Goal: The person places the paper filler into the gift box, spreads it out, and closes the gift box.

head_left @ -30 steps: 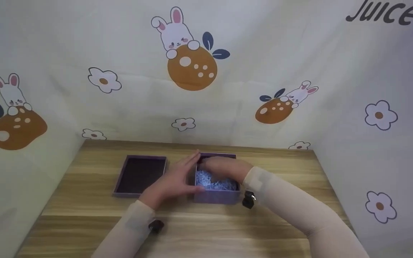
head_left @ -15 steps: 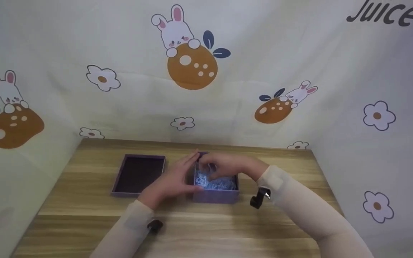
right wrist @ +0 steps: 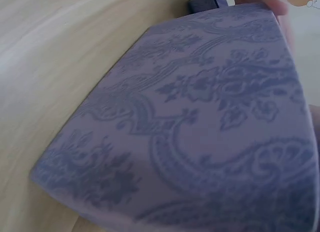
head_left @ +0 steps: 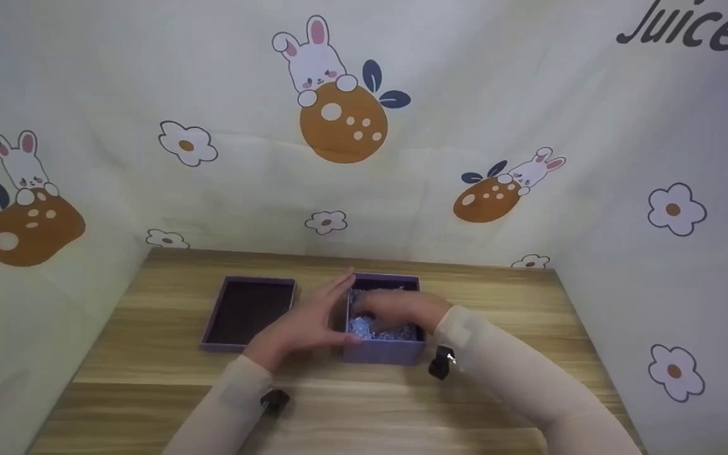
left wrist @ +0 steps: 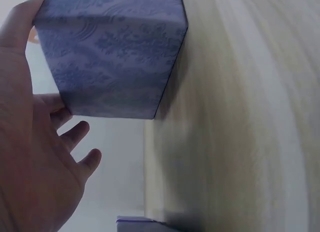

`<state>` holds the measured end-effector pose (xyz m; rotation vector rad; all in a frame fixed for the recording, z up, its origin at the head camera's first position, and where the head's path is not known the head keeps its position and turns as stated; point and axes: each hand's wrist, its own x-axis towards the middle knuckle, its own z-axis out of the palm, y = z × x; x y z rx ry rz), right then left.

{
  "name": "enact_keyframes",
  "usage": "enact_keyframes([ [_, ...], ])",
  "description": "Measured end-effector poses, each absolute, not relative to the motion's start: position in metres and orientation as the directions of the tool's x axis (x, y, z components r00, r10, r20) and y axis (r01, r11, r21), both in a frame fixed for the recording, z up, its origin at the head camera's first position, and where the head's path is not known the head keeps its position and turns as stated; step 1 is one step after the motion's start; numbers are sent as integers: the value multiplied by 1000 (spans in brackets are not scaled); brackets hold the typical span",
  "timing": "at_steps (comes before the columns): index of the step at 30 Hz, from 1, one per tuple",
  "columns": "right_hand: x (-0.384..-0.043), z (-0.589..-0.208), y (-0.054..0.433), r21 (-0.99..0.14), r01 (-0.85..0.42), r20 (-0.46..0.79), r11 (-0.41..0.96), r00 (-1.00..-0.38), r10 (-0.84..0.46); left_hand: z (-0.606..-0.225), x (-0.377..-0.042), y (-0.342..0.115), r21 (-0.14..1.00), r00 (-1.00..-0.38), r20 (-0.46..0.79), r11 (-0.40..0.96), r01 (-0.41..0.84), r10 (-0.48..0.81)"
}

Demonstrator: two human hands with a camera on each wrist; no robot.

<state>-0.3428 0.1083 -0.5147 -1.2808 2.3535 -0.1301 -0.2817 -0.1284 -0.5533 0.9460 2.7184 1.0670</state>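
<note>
A lilac patterned box [head_left: 384,352] stands without its lid on the table, with pale blue shredded paper [head_left: 364,327] inside. My left hand [head_left: 307,322] holds its left side, thumb at the front rim and fingers reaching to the back corner. The left wrist view shows the thumb on the box's [left wrist: 115,62] upper edge and the other fingers spread apart beside it. My right hand [head_left: 402,309] reaches over the right wall into the shreds, its fingertips hidden there. In the right wrist view the patterned box wall [right wrist: 200,112] covers most of that hand.
The box lid [head_left: 253,313] lies left of the box, dark inside facing up. A wood-grain table [head_left: 364,404] carries everything. Cream curtains [head_left: 244,183] with rabbit and orange prints enclose the back and sides.
My right hand lifts a little over the shredded paper half a second ago, then is back down in it, nearer the front. My left hand stays on the box.
</note>
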Motion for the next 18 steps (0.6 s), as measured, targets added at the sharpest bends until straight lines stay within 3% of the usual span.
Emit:
enact_keyframes([
  [12, -334, -480, 134, -507, -729, -219, 460, -408, -887, -551, -287, -133, 681, -815, 98, 559, 473, 571],
  [16, -333, -483, 130, -538, -729, -253, 424, -340, -906, -551, -287, -134, 687, -816, 108, 550, 474, 569],
  [18, -335, -491, 127, -514, -729, -296, 453, -345, -891, -551, -286, -134, 686, -817, 107, 553, 473, 566],
])
